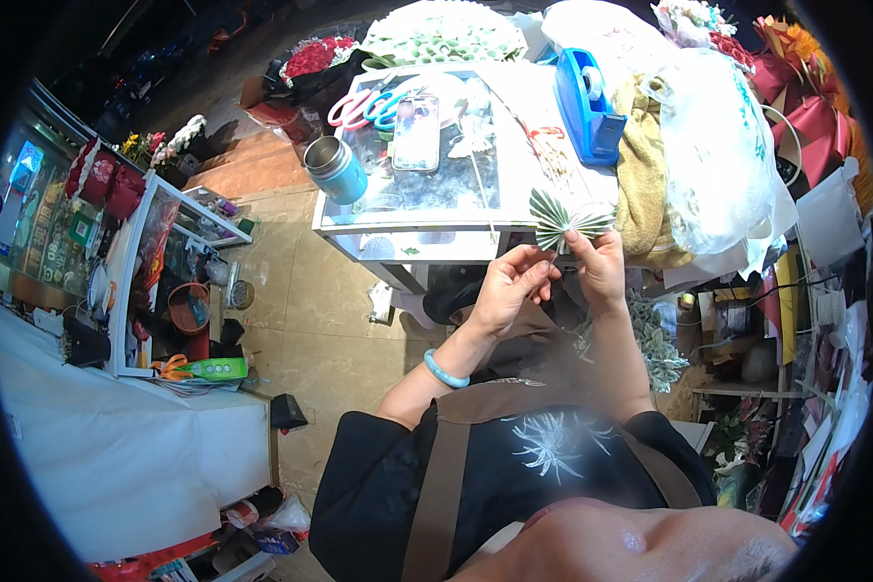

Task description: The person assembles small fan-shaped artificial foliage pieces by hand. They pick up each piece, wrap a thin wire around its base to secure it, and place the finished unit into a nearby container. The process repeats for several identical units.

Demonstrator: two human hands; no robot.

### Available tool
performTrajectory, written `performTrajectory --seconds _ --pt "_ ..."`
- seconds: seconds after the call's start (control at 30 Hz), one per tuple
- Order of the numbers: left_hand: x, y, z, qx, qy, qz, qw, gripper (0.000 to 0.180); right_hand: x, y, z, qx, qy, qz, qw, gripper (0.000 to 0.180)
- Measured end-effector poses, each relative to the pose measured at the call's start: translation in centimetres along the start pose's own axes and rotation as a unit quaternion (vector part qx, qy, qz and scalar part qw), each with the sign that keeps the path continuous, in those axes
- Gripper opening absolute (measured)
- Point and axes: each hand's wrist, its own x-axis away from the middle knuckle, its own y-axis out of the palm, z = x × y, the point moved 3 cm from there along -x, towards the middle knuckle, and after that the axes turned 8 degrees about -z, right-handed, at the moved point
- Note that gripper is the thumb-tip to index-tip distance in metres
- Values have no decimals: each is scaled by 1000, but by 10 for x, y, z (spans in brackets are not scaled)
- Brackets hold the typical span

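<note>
A pleated fan of green and white striped paper (553,215) is spread just past the table's front edge. My right hand (601,270) pinches it near its base, thumb on top. Close beside that base, my left hand (514,289) is closed, its thumb and fingers pressed together; whatever they hold, if anything, is too small to make out. A pale blue bangle (446,370) circles my left wrist. Just beyond the fan, the white and glass-topped table (412,223) bears a blue tape dispenser (589,112).
On the table lie a phone (416,134), scissors with blue handles (382,109) and pink handles (351,113), and an open blue tumbler (337,171). A mustard cloth (644,184) and a white plastic bag (718,150) crowd the right side. Bouquets stand around.
</note>
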Motion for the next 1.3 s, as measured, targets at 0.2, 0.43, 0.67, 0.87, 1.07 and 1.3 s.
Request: performTrajectory --seconds 0.2,0.43,0.67,0.87,1.07,1.3 --pt "-2 -4 -3 -26 19 5 999 14 2 5 16 -109 58 17 992 12" --pt "-5 -11 -5 -45 38 18 998 13 -2 6 21 -122 92 24 988 12" --pt "-4 -7 4 -60 72 45 995 24 -7 18 14 -77 88 38 992 13" --pt "-10 -9 25 -84 126 75 986 25 -12 23 13 5 89 -17 996 16" --pt "-16 -11 35 -71 150 109 980 13 -17 27 6 27 48 -31 998 24" --pt "-17 -9 40 -66 142 111 981 13 -27 26 -3 19 21 -29 999 25"
